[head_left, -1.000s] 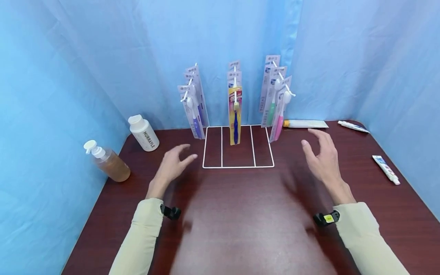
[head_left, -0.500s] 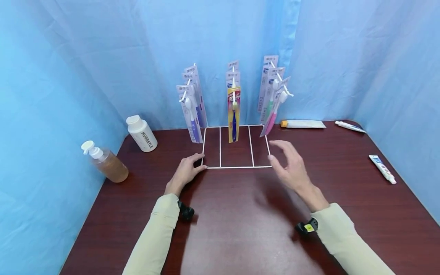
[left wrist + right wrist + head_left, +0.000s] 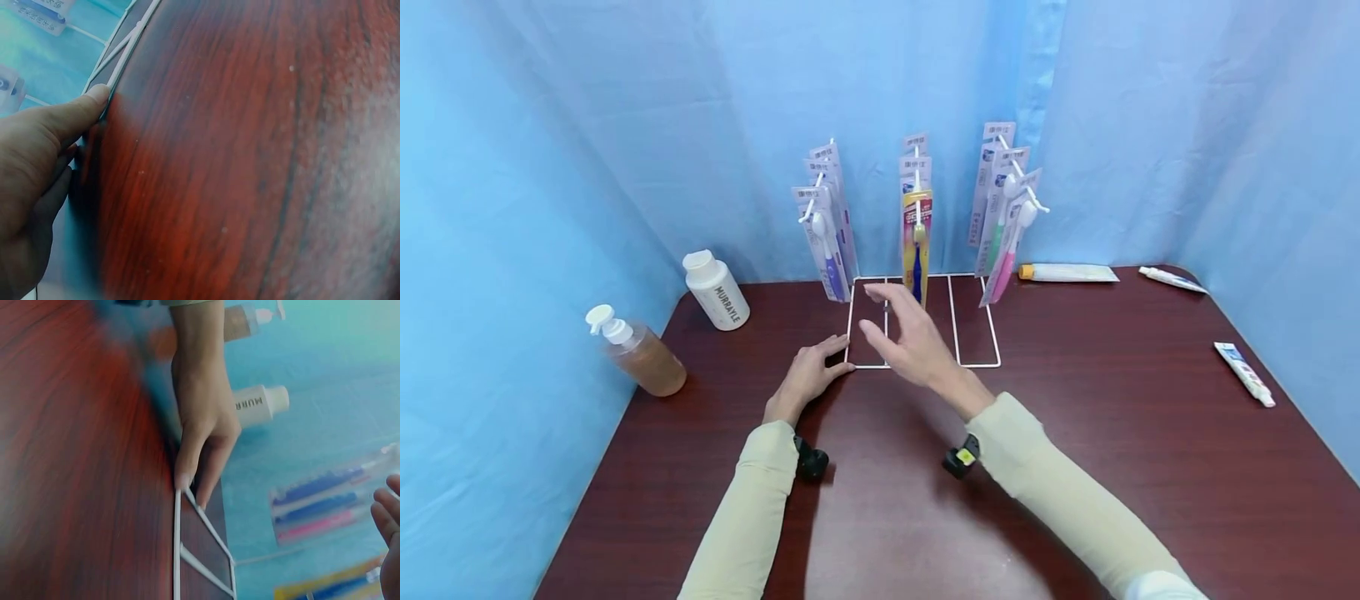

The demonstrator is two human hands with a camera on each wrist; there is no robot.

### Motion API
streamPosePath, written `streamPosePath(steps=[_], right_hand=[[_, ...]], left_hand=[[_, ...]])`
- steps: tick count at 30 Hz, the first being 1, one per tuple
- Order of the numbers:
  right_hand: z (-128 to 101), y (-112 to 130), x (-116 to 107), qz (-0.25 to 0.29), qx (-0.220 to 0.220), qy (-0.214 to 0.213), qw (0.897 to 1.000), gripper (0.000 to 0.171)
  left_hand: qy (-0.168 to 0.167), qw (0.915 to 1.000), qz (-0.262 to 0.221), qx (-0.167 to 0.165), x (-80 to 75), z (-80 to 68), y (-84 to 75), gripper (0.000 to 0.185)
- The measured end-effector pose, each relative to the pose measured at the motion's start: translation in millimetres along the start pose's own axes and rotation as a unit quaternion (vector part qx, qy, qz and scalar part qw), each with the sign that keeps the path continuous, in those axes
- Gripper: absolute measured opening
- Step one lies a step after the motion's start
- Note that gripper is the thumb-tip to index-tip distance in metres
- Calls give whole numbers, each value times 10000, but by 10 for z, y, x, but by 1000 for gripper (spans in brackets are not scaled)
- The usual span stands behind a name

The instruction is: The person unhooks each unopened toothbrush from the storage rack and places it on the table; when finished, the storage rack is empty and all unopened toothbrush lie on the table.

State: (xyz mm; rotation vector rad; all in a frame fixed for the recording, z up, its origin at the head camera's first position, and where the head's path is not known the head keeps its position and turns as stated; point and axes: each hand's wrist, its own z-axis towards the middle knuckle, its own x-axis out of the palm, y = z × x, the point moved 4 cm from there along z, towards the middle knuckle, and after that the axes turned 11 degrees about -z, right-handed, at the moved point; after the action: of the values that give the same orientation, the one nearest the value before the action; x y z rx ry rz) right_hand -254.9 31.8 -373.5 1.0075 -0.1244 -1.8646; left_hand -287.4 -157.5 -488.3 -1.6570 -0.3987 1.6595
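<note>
At the near left corner of the white wire rack (image 3: 925,363), my left hand (image 3: 805,379) lies flat on the table (image 3: 1075,467), fingers straight, fingertips (image 3: 97,95) pressed against the base frame and gripping nothing. My right hand (image 3: 910,342) hovers above the base with fingers spread wide and empty, just in front of the yellow toothbrush pack (image 3: 916,242) hanging on the middle hook. The rack is light wire with carded packs dangling from three hooks, so I judge it tips or slides easily: if my left fingertips slip off the frame, a tug on a pack could drag the stand forward. My open right hand could also brush the left packs (image 3: 823,237) and knock them off their hook.
</note>
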Motion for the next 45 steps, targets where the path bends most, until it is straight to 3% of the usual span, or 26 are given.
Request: streamPosePath(steps=[9,18,26,30,39,45], right_hand=[[389,-34,455,-78,1304,82,9914,58],[656,-148,640,279,1802,-156,9831,49],[681,-220,619,759,1506,-333,9851,23],[626,-180,560,812,1276,-398,9877,19],[457,-4,186,420,945,-562,9930,21],[385,129,-128,-96,832,-186,9963,21]], left_hand=[[39,9999,-5,-97,-16,3,6,54],[204,9996,-38,-212,30,6,-16,54],[182,9997,13,-135,30,4,-6,53],[106,9999,55,-50,6,3,15,52],[91,9999,11,-99,-9,-4,2,54],[191,9996,5,-194,0,-12,-3,54]])
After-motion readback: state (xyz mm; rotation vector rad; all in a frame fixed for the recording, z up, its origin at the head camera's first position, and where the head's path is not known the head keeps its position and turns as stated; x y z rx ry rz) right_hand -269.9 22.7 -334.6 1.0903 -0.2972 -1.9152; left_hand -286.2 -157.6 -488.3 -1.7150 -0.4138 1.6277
